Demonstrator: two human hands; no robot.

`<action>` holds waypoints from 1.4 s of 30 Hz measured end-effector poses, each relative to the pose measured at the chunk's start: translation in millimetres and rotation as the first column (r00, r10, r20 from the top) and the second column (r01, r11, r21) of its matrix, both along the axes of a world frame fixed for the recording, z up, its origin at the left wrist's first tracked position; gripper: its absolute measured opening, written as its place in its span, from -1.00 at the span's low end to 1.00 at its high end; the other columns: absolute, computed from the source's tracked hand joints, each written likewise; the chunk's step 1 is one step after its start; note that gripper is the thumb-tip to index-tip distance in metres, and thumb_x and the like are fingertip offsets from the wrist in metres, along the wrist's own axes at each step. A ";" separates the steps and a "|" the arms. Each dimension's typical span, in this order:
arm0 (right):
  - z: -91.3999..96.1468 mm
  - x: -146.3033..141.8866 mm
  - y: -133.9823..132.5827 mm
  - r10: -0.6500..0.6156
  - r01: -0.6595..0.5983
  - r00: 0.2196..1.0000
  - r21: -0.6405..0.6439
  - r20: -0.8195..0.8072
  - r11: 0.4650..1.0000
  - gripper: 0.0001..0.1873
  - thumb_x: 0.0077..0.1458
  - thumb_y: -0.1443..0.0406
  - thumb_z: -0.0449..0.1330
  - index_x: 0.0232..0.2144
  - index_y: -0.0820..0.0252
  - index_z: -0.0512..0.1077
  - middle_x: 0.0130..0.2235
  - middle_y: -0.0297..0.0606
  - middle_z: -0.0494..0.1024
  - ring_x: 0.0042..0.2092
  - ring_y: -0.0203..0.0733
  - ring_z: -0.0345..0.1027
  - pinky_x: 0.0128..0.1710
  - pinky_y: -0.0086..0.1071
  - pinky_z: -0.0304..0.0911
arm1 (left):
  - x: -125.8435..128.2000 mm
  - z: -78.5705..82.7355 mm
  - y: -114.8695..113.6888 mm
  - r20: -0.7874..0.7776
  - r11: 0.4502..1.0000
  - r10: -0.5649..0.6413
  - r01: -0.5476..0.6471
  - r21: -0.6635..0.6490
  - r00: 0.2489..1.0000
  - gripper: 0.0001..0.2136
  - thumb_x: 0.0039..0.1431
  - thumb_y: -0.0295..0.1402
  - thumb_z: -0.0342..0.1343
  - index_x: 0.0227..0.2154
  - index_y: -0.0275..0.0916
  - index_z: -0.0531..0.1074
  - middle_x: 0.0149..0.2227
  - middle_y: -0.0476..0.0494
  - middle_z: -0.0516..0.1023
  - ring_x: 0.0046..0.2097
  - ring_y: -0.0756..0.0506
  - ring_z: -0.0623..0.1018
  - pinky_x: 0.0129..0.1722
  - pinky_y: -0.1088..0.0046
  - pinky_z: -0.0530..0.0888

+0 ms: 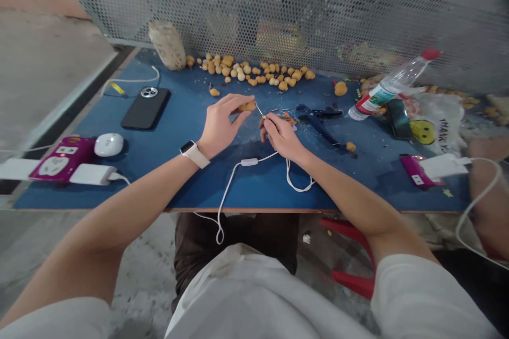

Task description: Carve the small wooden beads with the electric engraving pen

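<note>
Head camera view: the left hand is closed on a small tan gourd-shaped piece, pinched between thumb and fingers with one end poking out toward the right hand. The right hand grips a thin shiny metal tool, whose narrow tip seems to meet that exposed end. Work on this single piece therefore looks under way and not yet finished, though what the tip has altered is too small to tell.

Beyond both hands, along the far side of the blue tabletop, lies a long cluster of tan and yellowish rounded pieces. None of these is held; which are worked and which untouched cannot be told, so the share left is uncertain. One loose orange-tan piece sits just beyond the left hand, and a small brownish round piece lies well to the right of the right hand.

Pale crumbs beside the right hand suggest some material has already come off. A dark blue-handled plier-like tool rests farther right, out of either grip. Nearer the body than both hands runs a white cable with an inline switch.
</note>
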State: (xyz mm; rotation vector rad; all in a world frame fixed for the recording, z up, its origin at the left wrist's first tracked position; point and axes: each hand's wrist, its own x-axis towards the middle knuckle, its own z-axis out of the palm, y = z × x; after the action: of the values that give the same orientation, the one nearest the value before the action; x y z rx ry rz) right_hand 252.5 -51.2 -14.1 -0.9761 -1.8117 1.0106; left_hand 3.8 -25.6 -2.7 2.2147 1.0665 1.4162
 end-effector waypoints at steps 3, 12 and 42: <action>0.1 -0.2 -0.6 0.005 -0.005 1.000 0.009 -0.005 1.000 -0.10 0.53 -0.68 0.11 -0.15 -0.05 0.42 -0.40 -0.29 0.58 -0.39 -0.14 0.40 -0.49 -0.29 0.00 | 0.0 -0.1 0.6 0.010 1.000 -0.010 0.010 0.007 1.000 -0.63 0.58 -0.49 0.34 0.30 -0.14 0.87 0.25 -0.28 0.93 0.20 -0.22 0.91 0.24 0.24 0.89; 0.8 0.6 -0.8 0.019 -0.019 1.000 0.030 -0.008 0.999 -0.12 0.57 -0.65 0.12 -0.15 -0.06 0.42 -0.42 -0.35 0.55 -0.40 -0.16 0.37 -0.50 -0.28 0.04 | -0.4 0.4 -1.2 0.003 1.000 -0.007 0.007 0.018 1.000 -0.65 0.59 -0.45 0.36 0.29 -0.14 0.88 0.27 -0.27 0.93 0.20 -0.22 0.90 0.25 0.25 0.90; 0.4 0.1 -3.6 0.026 -0.026 1.000 0.010 0.016 1.000 -0.13 0.59 -0.63 0.11 -0.11 -0.03 0.45 -0.39 -0.33 0.58 -0.41 -0.18 0.34 -0.49 -0.29 0.02 | -0.1 -4.2 4.4 0.027 1.000 0.021 -0.021 0.014 0.999 -0.67 0.55 -0.49 0.37 0.24 -0.15 0.87 0.23 -0.25 0.92 0.19 -0.21 0.90 0.26 0.26 0.91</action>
State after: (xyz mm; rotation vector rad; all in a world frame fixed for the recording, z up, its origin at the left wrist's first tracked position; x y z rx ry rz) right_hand 252.6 -54.8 -13.8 -0.9592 -1.8450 1.0116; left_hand 3.7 -21.2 -7.0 2.1945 1.0767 1.4628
